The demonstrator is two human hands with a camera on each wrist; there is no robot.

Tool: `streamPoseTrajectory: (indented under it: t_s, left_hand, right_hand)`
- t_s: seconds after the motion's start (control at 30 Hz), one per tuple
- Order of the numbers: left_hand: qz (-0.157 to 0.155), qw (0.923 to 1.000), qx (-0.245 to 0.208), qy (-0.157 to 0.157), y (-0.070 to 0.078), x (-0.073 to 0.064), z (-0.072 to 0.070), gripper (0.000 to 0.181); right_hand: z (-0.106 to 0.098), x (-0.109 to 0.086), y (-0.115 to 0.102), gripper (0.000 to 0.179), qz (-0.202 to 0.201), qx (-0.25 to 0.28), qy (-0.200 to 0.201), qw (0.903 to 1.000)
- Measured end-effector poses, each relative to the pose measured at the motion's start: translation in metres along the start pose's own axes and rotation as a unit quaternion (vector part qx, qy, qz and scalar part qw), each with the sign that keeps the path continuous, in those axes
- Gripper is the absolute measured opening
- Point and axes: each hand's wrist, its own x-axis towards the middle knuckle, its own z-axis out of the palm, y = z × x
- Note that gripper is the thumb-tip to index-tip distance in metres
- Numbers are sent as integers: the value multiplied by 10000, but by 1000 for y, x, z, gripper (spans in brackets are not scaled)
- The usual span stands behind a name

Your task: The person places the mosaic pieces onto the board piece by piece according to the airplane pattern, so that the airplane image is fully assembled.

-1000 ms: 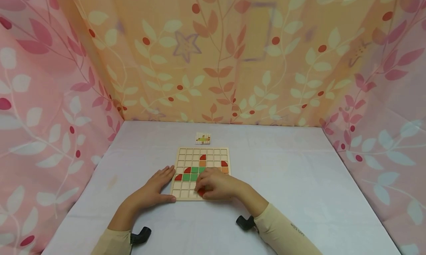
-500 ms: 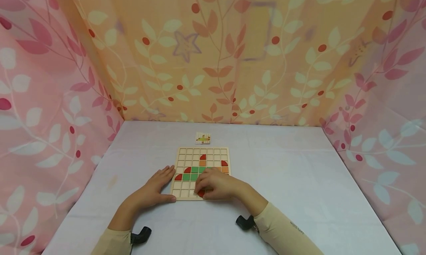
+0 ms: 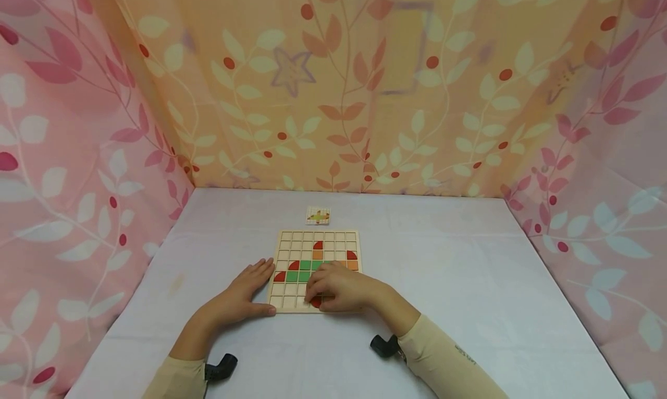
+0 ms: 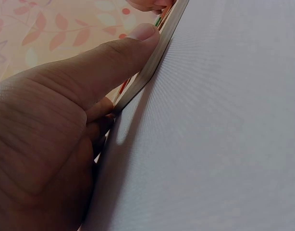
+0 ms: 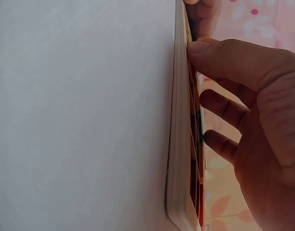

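A square wooden grid board [image 3: 289,302] lies on the table with green, orange and red tiles set in its cells. My left hand [image 3: 241,295] rests at the board's left front corner, fingers along the left edge and thumb on the front edge. My right hand [image 3: 341,286] is over the board's front right part, covering several cells. Its thumb and fingertips pinch a red quarter-circle tile [image 3: 315,302] in the front row. In the right wrist view the thumb [image 5: 205,50] presses down at the board's near edge, while the other fingertips stand close over the tiles.
A small picture card [image 3: 318,216] with a coloured grid pattern lies behind the board. White cloth covers the table [image 3: 443,242]. Floral curtains [image 3: 333,98] enclose the back and both sides. A black wrist camera [image 3: 384,346] sits at the right sleeve, another black camera [image 3: 221,368] at the left.
Both hands keep almost the same places. The right fingertips shift very slightly at the red quarter-circle tile; the board's other tiles look unchanged.
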Motion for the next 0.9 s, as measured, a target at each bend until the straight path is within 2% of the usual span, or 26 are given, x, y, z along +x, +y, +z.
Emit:
streamPoseTrajectory:
  t_s: [0.37,0.57,0.77,0.9]
  left_hand:
    - [39,10000,-8,4,-1,1,0,111]
    - [39,10000,3,6,-1,1,0,111]
    - [7,10000,-18,-1,1,1,-1,110]
    - [-45,10000,-19,-15,3,0,-1,110]
  right_hand:
    - [-2,0,-2,32,-4,-10,-72,10000]
    - [-3,1,-2,32,22,94,28,9999]
    - [-16,-3,-7,29,279,269,213,9990]
    - [-26,-7,-7,27,199,172,386,9989]
